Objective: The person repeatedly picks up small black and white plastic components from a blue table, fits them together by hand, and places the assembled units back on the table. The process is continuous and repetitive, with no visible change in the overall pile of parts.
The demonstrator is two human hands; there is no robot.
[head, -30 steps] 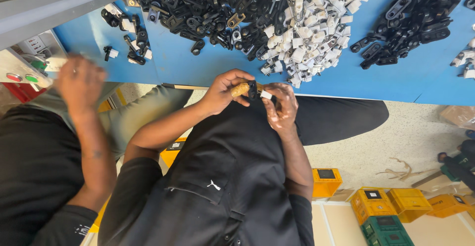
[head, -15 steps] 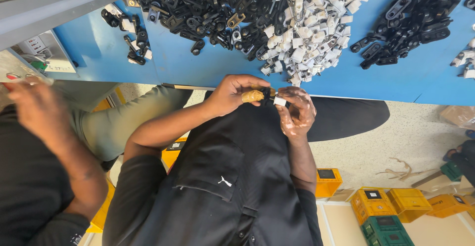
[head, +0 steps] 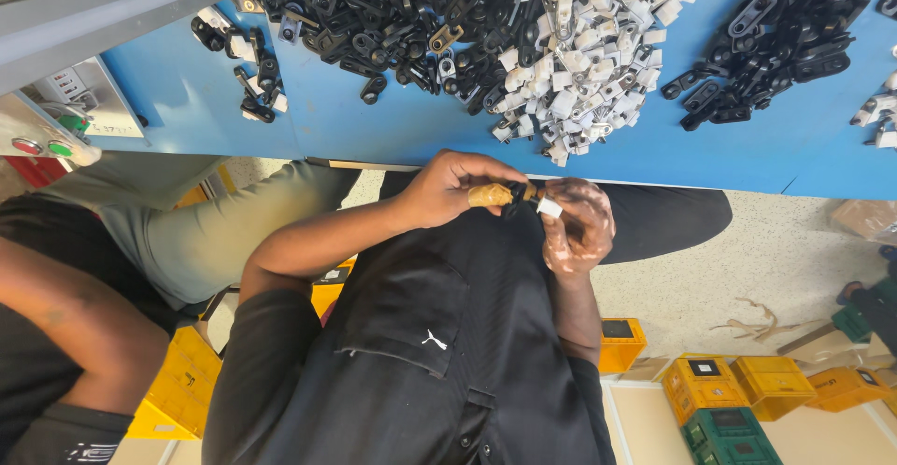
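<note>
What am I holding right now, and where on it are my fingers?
A small black and white part: left hand fingers pinch its black end, right hand fingers its white end, just off the blue table edge.

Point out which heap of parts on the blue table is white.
The middle heap, directly above the two hands. It is white, while the big heap beside it and the far heap are black.

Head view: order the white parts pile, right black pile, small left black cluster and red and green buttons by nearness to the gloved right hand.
Right hand, sharing a grip on a small part with the left hand:
1. White parts pile, just above.
2. Black pile, upper right.
3. Small black cluster, upper left.
4. Buttons, far left edge.
</note>
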